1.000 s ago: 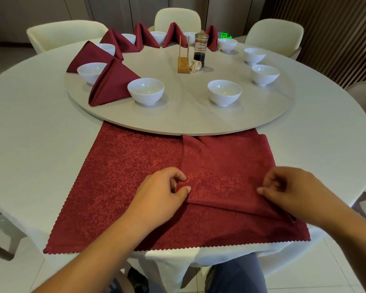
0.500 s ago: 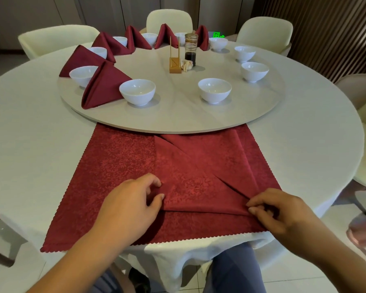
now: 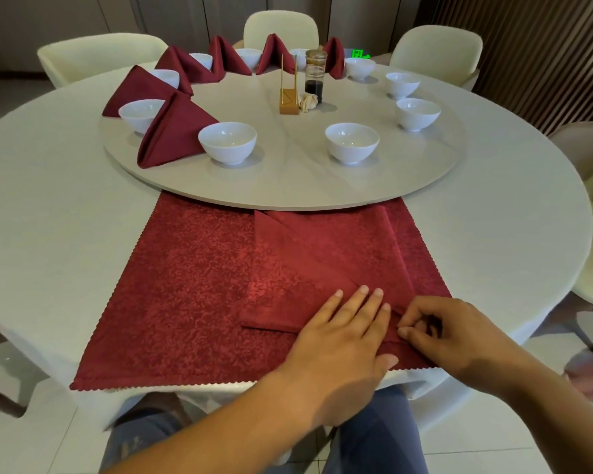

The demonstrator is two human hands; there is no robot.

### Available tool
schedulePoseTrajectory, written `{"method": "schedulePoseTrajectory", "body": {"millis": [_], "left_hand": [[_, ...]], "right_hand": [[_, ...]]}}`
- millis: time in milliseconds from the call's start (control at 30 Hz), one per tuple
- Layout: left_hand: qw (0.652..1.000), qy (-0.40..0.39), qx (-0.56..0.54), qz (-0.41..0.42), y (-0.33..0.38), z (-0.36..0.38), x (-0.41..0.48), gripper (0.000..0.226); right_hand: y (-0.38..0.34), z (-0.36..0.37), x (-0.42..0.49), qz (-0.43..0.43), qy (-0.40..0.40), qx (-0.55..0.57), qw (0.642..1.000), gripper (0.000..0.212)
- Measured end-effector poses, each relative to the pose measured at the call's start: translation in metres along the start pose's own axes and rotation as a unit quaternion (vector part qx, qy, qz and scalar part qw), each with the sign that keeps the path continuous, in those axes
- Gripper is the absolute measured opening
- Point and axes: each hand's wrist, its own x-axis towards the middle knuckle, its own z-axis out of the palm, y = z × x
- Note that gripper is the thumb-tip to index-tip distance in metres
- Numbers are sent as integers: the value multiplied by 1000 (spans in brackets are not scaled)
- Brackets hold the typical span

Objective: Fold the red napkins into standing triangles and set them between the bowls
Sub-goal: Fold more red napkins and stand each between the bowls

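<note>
A red napkin (image 3: 305, 265), partly folded, lies on a flat red cloth (image 3: 185, 285) at the table's near edge. My left hand (image 3: 343, 336) lies flat on the folded napkin's lower right part, fingers straight. Just to its right, my right hand (image 3: 449, 333) pinches the napkin's right corner between thumb and fingers. Several white bowls ring the round turntable (image 3: 288, 186); the two nearest are one bowl (image 3: 227, 142) and another bowl (image 3: 352, 142), with a bare gap between them. Several folded standing napkins sit between bowls at the left and back, the nearest standing napkin (image 3: 172, 131).
At the turntable's centre stand a gold holder (image 3: 289, 100) and a glass jar (image 3: 315, 77). More bowls at the right, such as one bowl (image 3: 417, 113), have no napkins beside them. Cream chairs surround the white-clothed table (image 3: 48, 206). My knees show below its edge.
My left hand has slid right along the napkin and flattened out from a curled grip. My right hand stays pinching the right corner. The folded flap now lies flatter.
</note>
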Motion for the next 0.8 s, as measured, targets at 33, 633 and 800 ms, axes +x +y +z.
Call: {"method": "schedulePoseTrajectory", "body": {"millis": [33, 633, 800], "left_hand": [[1000, -2, 4, -3, -5, 3, -4, 74], [990, -66, 5, -125, -82, -14, -74, 80], [990, -66, -2, -123, -83, -13, -74, 80]], "right_hand": [[1, 1, 0, 2, 0, 1, 1000, 21], [-3, 4, 3, -60, 82, -127, 987, 19], [-19, 36, 11, -157, 8, -215, 964, 72]]}}
